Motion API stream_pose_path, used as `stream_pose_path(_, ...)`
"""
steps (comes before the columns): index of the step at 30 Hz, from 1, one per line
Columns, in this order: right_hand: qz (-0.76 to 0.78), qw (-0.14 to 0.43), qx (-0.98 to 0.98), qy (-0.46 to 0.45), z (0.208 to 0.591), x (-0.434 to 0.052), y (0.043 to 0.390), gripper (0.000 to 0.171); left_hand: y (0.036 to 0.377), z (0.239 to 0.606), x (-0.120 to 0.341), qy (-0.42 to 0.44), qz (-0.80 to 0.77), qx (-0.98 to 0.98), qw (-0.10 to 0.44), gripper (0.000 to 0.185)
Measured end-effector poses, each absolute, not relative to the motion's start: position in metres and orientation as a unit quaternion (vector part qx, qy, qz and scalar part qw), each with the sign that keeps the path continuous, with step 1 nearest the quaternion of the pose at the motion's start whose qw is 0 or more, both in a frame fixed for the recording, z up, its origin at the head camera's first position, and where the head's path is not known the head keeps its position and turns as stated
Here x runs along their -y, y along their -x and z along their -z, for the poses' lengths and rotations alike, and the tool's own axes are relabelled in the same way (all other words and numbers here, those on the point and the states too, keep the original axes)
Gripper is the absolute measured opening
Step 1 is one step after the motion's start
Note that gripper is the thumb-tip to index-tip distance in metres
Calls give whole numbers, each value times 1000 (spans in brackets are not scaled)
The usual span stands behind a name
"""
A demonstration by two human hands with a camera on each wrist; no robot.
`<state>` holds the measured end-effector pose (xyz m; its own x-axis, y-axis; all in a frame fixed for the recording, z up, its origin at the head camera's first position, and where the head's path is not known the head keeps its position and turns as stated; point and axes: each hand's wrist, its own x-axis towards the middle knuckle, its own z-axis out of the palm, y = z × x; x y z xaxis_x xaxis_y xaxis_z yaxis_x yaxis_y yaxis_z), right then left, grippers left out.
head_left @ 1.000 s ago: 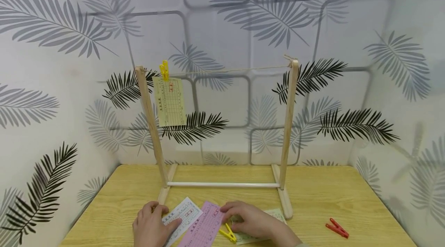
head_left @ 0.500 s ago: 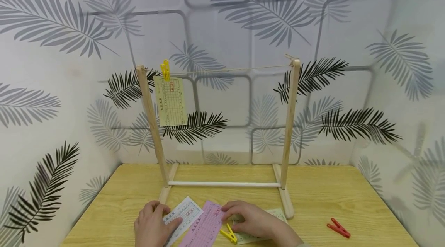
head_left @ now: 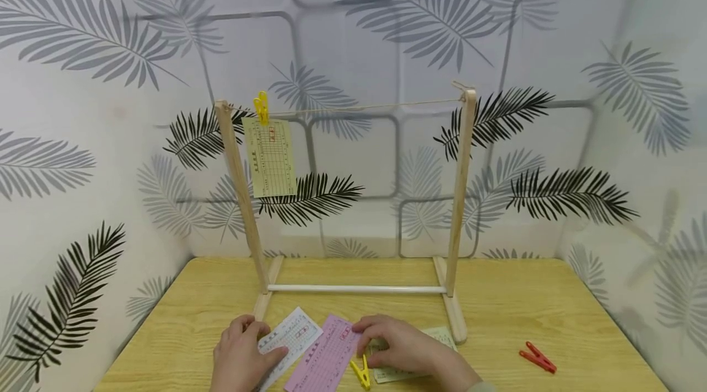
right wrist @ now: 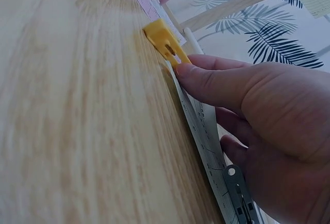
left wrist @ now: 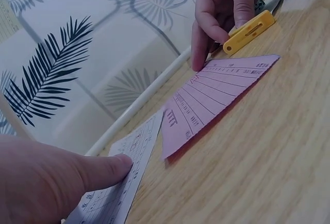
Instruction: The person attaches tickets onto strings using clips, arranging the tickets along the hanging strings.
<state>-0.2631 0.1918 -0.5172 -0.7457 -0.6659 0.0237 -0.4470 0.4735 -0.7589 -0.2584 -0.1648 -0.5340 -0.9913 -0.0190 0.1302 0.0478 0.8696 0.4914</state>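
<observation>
My left hand (head_left: 243, 352) rests on the table, its thumb (left wrist: 103, 170) pressing a white printed slip (head_left: 293, 334). Beside it lies a pink slip (head_left: 326, 358), also seen in the left wrist view (left wrist: 216, 92). My right hand (head_left: 394, 346) curls over a yellow clothespin (head_left: 361, 373); its thumb (right wrist: 206, 80) touches the pin's end (right wrist: 166, 42) and a fingertip sits on the pink slip's corner. A pale green slip (head_left: 439, 338) lies partly under this hand.
A wooden rack (head_left: 459, 196) stands behind the slips, with a string across its top. A yellow pin (head_left: 261, 108) holds a yellow-green slip (head_left: 269, 157) on the string at the left. A red clothespin (head_left: 537, 357) lies on the table (head_left: 525, 294) at the right.
The yellow clothespin under my right hand has turned from slanted to nearly upright in the view. My left hand stays on the white slip.
</observation>
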Motion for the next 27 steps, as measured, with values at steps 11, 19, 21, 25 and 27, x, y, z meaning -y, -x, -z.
stream_pose_path(11,396,131,-845,333,518,-193,262,13,260,531,164,-6,268,961,65,46)
stream_pose_path(19,426,133,-838,314,517,-193,263,11,261,535,165,-8,280,956,90,26)
stream_pose_path(21,434,130,-838,305,516,-194,262,12,260,536,166,-7,282,954,100,20)
stream_pose_path(25,446,115,-834,304,515,-194,262,10,259,535,167,-4,291,949,117,15)
stream_pose_path(27,460,114,-827,302,515,-195,262,10,259,533,167,-2,294,948,124,14)
